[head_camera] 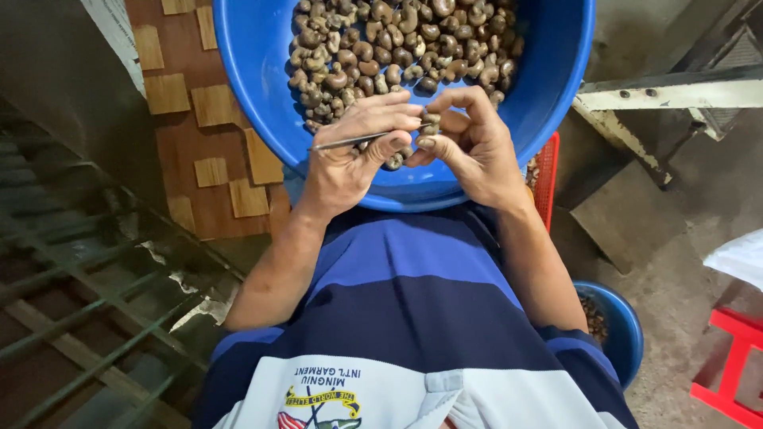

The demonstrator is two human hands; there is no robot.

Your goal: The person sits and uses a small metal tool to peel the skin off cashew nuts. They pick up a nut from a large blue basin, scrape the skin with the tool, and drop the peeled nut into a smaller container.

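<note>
A large blue basin point(254, 95) rests in front of me, holding a heap of brown cashew nuts point(397, 40) in their shells. Over its near rim, my left hand point(346, 163) grips a thin metal pick point(350, 143) between thumb and fingers, the tip pointing right. My right hand point(481, 151) pinches a single cashew nut point(430, 124) at the fingertips, right against the pick's tip. Both hands touch each other above the basin. My striped blue and white shirt fills the bottom of the view.
A smaller blue bowl point(628, 334) with dark pieces sits low at my right side. A red plastic basket point(547, 179) shows behind my right wrist. A red stool point(727, 373) stands at the far right, a white metal frame point(668, 91) above it, and green bars point(87, 318) lie on the left.
</note>
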